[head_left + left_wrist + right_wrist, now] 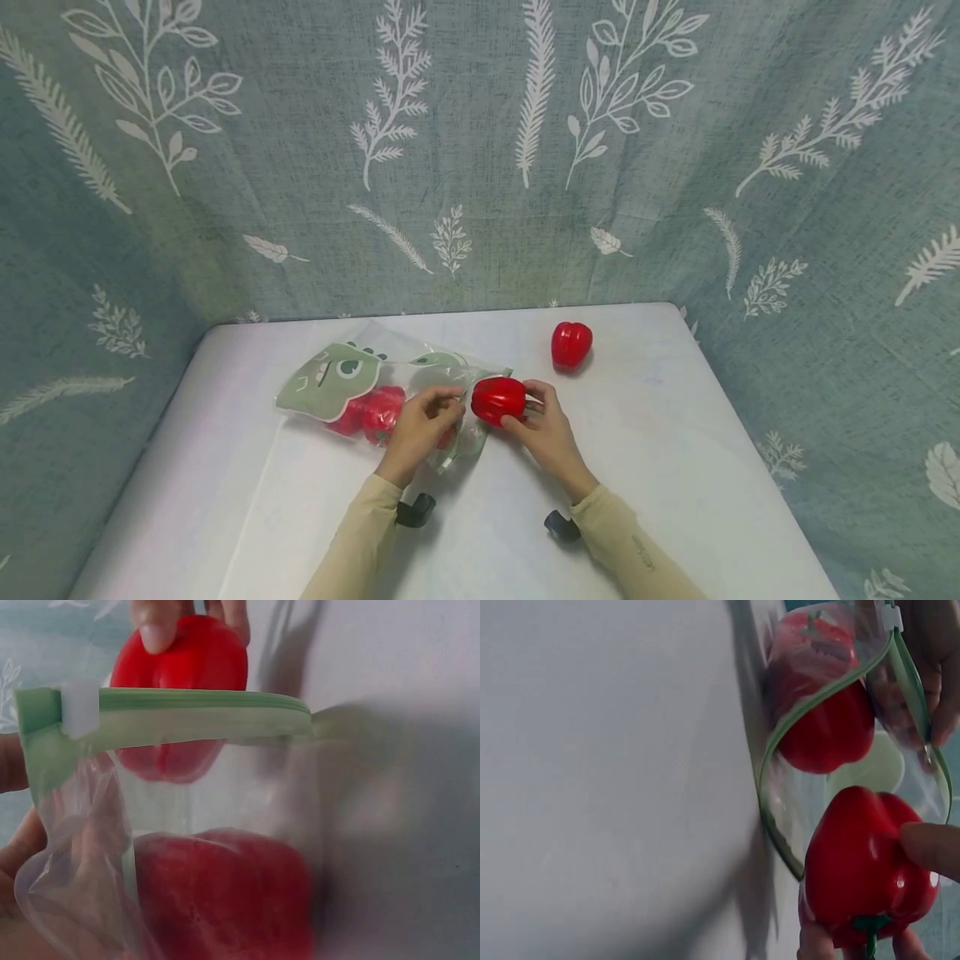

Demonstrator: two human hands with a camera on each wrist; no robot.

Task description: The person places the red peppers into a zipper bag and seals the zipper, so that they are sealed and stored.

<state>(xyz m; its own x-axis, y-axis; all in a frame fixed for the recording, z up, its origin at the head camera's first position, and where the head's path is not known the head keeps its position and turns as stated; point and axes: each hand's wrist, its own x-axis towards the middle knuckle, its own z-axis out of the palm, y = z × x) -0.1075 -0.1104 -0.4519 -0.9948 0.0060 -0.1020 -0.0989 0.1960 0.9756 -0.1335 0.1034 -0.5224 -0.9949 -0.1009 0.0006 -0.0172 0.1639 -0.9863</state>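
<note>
Your left hand pinches the bag by its mouth; your right hand grips a pepper there — second pepper beyond that hand.

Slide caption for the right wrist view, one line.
Right hand grips a glossy red bell pepper at the mouth of a clear plastic green-edged zip bag, another pepper inside.

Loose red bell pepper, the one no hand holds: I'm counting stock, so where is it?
In the head view, the loose red bell pepper is right of centre, near the back edge of the white table, beyond the right hand.
</note>
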